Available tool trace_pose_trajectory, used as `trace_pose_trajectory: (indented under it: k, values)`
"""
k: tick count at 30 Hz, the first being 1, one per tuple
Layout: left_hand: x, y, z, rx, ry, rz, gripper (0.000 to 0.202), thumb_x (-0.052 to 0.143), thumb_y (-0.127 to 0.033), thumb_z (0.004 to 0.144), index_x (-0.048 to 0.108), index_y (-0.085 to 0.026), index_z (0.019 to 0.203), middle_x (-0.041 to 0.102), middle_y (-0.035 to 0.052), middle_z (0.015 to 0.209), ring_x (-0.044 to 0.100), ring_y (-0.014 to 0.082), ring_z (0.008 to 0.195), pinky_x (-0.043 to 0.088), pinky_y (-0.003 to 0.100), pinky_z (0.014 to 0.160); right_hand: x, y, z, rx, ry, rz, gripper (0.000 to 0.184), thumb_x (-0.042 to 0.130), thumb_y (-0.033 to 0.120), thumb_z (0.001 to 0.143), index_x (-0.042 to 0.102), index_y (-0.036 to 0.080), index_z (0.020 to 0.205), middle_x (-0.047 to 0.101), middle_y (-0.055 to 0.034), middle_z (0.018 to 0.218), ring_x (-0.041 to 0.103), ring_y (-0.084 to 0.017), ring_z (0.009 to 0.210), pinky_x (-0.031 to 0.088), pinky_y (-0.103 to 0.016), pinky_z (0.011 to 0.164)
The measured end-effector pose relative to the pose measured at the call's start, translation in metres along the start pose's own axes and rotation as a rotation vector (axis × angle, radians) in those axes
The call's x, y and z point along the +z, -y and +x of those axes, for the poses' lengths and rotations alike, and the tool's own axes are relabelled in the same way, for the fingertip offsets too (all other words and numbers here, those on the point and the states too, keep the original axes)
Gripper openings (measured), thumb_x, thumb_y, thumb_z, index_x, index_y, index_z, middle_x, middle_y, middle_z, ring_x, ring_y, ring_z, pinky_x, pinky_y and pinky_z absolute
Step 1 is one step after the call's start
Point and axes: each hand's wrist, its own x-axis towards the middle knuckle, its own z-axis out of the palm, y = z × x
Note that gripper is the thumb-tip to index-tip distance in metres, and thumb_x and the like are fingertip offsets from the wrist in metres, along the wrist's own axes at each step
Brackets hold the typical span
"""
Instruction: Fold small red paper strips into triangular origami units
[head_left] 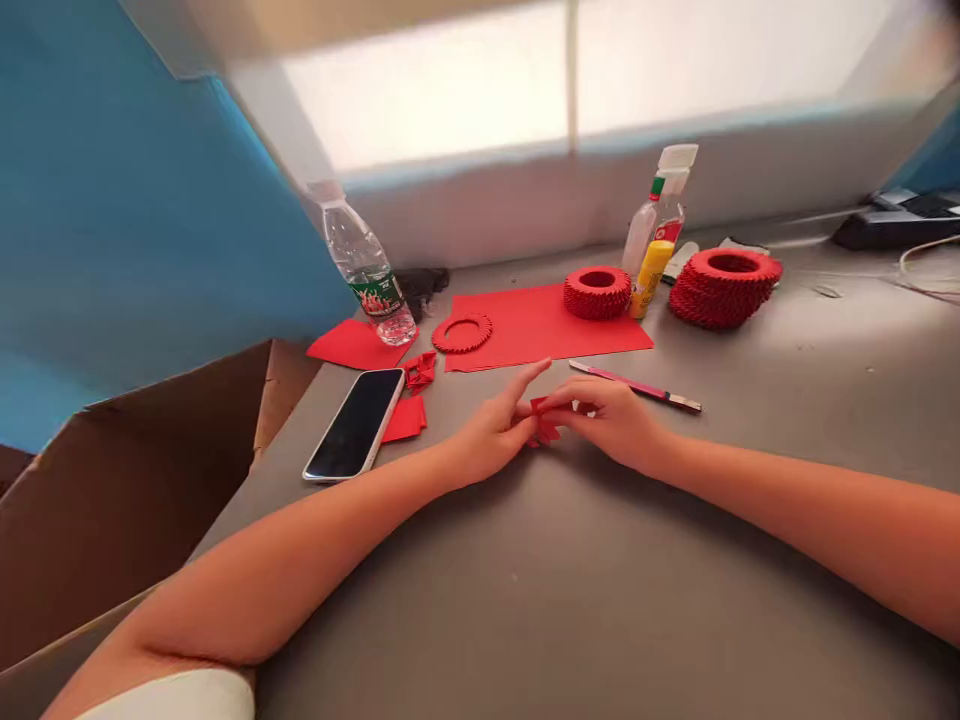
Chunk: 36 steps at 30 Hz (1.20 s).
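Both my hands meet at the middle of the grey table (pixel 600 600) around a small folded piece of red paper (pixel 541 428). My left hand (pixel 491 435) pinches its left side, index finger stretched forward. My right hand (pixel 611 420) pinches its right side with curled fingers. Most of the red piece is hidden between the fingers. Just beyond my right hand lies a pink craft knife (pixel 637 387).
A red paper sheet (pixel 536 325) lies further back with a flat red ring (pixel 462 333) and a red folded-paper cylinder (pixel 597 292). A wider red ring stack (pixel 724 287), glue bottles (pixel 655 245), water bottle (pixel 366 268), phone (pixel 355 423), red scraps (pixel 409 415) and a cardboard box (pixel 127 480) surround.
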Motion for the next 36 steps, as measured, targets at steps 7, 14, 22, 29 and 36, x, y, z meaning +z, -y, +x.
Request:
trace_pose_trajectory:
  k: [7,14,22,29,36]
  values:
    - [0.0041,0.0013,-0.0020,0.029,-0.077,0.087,0.057,0.049,-0.025,0.083,0.025,-0.026,0.135,0.066,0.0040,0.089,0.061,0.0155,0.083,0.046,0.030,0.077,0.0003,0.0033,-0.0003,0.173,-0.008,0.275,0.023,0.059,0.030,0.076,0.057,0.021,0.097,0.065,-0.0005,0.078,0.062,-0.013,0.064,0.053,-0.029,0.058]
    - [0.0016,0.0023,-0.0027,0.058,-0.166,0.190,0.056,0.046,-0.023,0.084,0.023,-0.026,0.136,0.068,0.0027,0.090,0.062,0.0143,0.089,0.045,0.031,0.084,-0.0031,0.0066,0.0007,0.238,0.011,0.236,0.027,0.058,0.036,0.075,0.061,0.019,0.096,0.068,-0.0050,0.083,0.065,-0.019,0.074,0.051,-0.030,0.058]
    - [0.0005,-0.0019,-0.0038,0.063,-0.209,0.367,0.052,0.048,-0.023,0.083,0.030,-0.026,0.132,0.069,0.0001,0.089,0.063,0.0121,0.078,0.046,0.024,0.074,-0.0046,0.0068,0.0026,0.238,0.029,0.180,0.021,0.059,0.039,0.073,0.061,0.020,0.079,0.067,-0.0034,0.079,0.062,-0.018,0.073,0.048,-0.028,0.055]
    - [0.0005,-0.0012,-0.0029,0.147,-0.288,0.382,0.042,0.051,-0.019,0.082,0.042,-0.023,0.123,0.070,-0.0003,0.090,0.064,0.0113,0.079,0.045,0.021,0.074,-0.0055,0.0036,0.0039,0.238,0.015,0.172,0.024,0.061,0.043,0.071,0.062,0.020,0.077,0.066,-0.0025,0.079,0.060,-0.016,0.068,0.049,-0.030,0.060]
    - [-0.0004,0.0010,-0.0033,0.188,-0.313,0.485,0.039,0.051,-0.019,0.082,0.046,-0.025,0.120,0.071,-0.0014,0.089,0.065,0.0109,0.077,0.046,0.020,0.073,-0.0058,0.0025,0.0039,0.255,0.014,0.164,0.023,0.062,0.042,0.070,0.063,0.020,0.076,0.066,-0.0022,0.077,0.060,-0.016,0.068,0.049,-0.030,0.060]
